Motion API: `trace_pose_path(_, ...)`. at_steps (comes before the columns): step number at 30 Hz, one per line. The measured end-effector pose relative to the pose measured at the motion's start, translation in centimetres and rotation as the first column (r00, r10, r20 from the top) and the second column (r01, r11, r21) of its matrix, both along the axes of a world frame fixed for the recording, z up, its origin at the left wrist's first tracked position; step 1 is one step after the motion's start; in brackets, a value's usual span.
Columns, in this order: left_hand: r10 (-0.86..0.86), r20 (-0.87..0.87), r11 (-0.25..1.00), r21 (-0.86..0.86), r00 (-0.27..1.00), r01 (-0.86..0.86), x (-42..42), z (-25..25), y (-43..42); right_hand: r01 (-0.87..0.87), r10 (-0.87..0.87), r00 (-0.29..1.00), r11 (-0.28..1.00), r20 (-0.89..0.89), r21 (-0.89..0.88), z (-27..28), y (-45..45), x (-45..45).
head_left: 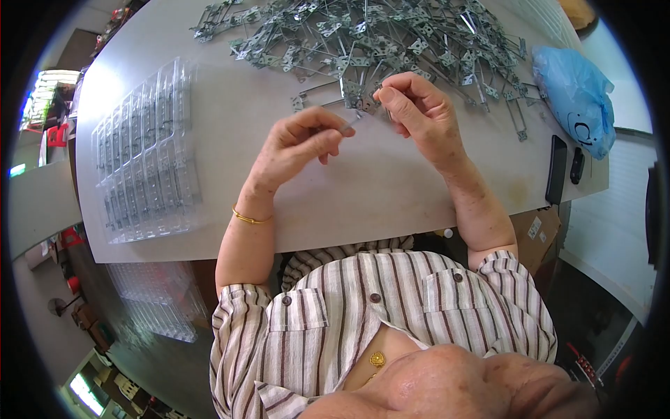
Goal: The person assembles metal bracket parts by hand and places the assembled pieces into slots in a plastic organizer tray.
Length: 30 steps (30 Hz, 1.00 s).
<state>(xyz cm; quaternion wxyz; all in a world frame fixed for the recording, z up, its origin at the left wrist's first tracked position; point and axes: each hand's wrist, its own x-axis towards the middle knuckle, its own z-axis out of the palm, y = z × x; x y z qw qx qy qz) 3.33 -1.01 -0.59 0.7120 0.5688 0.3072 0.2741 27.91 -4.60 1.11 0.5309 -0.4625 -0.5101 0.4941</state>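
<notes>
- Fingers of left hand [301, 143] are pinching metal piece [353, 123], long axis slanting toward right hand [423, 117].
- Right hand's hold: cannot tell.
- Bracket pile [377, 43] is lying just beyond fingertips, right hand nearer.

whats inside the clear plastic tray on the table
Rows of metal parts show through the clear tray. Glare and plastic ridges blur their details, and whatever lies beneath them is covered.

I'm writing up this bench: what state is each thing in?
Left hand: pinched on a small piece
Right hand: pinched on a metal part
Metal heap: loose, tangled
Upper clear tray: largely filled
Lower clear tray: contents unclear
Blue bag: bulging, crumpled
Black slab: lying flat
Bracelet: worn
Striped shirt: open at neck
</notes>
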Motion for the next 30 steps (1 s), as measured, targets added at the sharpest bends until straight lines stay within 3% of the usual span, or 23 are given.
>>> trace_pose_path(3,0.096,0.207,0.99,-0.118,0.974,-0.073,-0.3,-0.8,0.5,-0.079,0.073,0.996,0.988,-0.055,-0.136,0.8,-0.2,0.2)
trace_pose_path(6,0.127,0.288,0.981,-0.178,0.949,-0.077,-0.3,-0.6,0.6,-0.128,0.134,0.991,0.976,0.021,-0.175,0.9,-0.5,-0.2)
trace_pose_path(9,0.129,0.311,0.981,-0.179,0.942,-0.075,-0.3,-0.7,0.7,-0.134,0.143,0.986,0.985,0.08,-0.105,0.5,-0.4,-0.6)
trace_pose_path(18,0.125,0.268,0.985,-0.151,0.955,-0.086,-0.4,-0.8,0.7,-0.096,0.111,0.986,0.988,0.126,-0.123,0.5,-0.4,-0.9)
trace_pose_path(24,0.113,0.186,0.993,-0.043,0.976,-0.107,-0.6,-0.5,0.8,-0.089,0.108,0.984,0.987,0.142,-0.133,0.8,-0.5,-0.9)
trace_pose_path(30,0.066,0.134,0.997,0.029,0.989,-0.07,-0.9,-0.5,0.9,-0.23,0.233,0.972,0.939,-0.019,-0.257,0.8,0.0,0.0)
